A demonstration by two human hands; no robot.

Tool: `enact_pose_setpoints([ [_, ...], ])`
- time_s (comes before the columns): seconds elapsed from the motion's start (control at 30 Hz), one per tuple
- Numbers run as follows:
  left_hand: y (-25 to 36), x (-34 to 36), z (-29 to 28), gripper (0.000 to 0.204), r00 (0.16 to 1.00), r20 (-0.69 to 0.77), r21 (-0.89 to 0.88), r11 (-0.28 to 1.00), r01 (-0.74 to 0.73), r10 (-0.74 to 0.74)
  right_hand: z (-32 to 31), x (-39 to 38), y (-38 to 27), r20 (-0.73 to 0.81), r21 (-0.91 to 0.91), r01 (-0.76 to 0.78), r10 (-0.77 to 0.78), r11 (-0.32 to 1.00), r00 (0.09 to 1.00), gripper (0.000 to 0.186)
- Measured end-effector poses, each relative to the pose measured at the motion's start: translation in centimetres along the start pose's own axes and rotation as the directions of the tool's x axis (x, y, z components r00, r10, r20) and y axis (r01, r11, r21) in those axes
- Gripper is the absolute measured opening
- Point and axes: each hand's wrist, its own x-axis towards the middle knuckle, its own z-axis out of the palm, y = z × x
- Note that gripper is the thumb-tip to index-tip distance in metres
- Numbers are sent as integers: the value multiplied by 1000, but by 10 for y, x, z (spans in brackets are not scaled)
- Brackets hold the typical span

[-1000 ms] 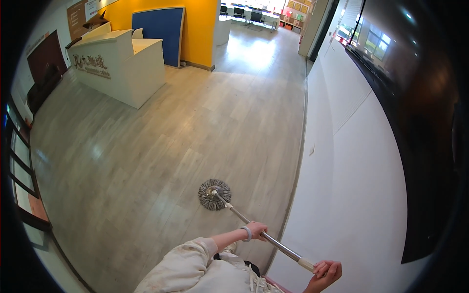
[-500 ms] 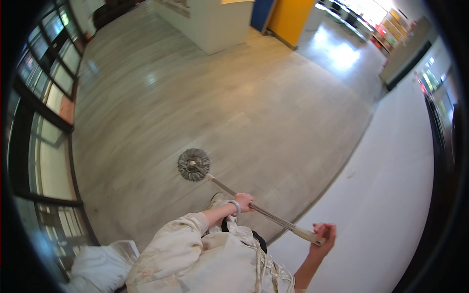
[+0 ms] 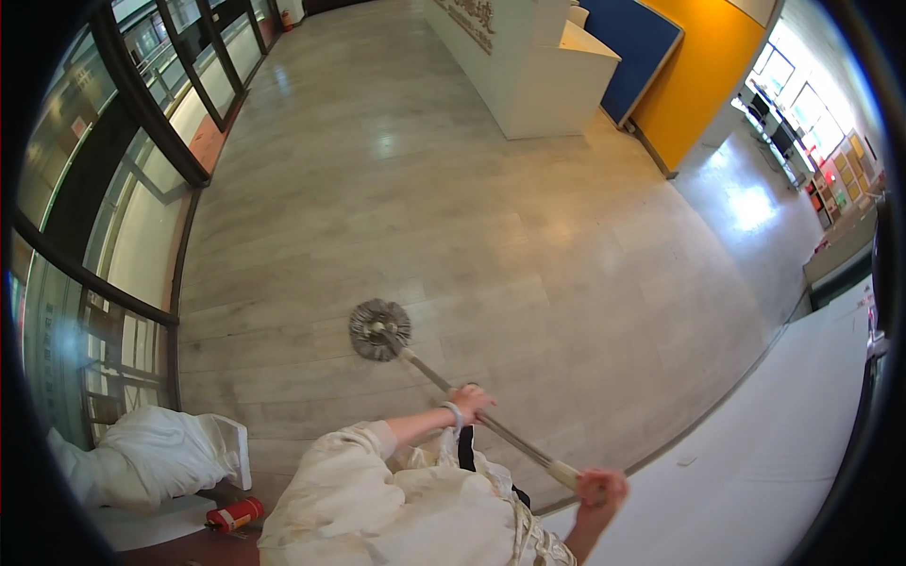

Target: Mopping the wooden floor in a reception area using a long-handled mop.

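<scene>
A round grey string mop head (image 3: 380, 330) lies spread flat on the wood-look floor (image 3: 425, 255), just left of the middle. Its long metal handle (image 3: 517, 441) slants back toward me and to the right. Partway down the handle my left hand (image 3: 471, 403) is wrapped round it, a pale bangle on the wrist. My right hand (image 3: 601, 488) closes on the light-coloured grip (image 3: 563, 474) at the handle's upper end. Loose cream clothing covers my arms and body below the hands.
Dark-framed glass doors (image 3: 123, 179) run along the left. Nearby are a white draped figure (image 3: 170, 451) and a red fire extinguisher (image 3: 234, 515). A white wall (image 3: 746, 443) borders the right. Farther off stand a white counter (image 3: 557, 99), a blue panel (image 3: 623, 52) and a yellow wall (image 3: 694, 80).
The view has turned left, bringing the fire extinguisher into sight. My right hand, with fingers lifted before, now closes round the grip. The mop head sits slightly lower and farther right in the picture.
</scene>
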Motion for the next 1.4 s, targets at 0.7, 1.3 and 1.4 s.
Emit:
enact_pose_setpoints([
  [0.7, 74, 194, -102, 30, 971, -210, -128, 982, -142, 113, 82, 190, -108, 79, -112, 427, -420, 897, 904, 30],
  [1.3, -99, 202, -68, 86, 676, -334, -17, 721, 692, -657, 110, 325, 36, 473, -142, -351, 375, 926, 797, 17],
  [1.4, -15, 301, -71, 94, 847, -330, -37, 902, 430, -418, 73, 377, -28, 214, -112, -77, 100, 991, 972, 23],
])
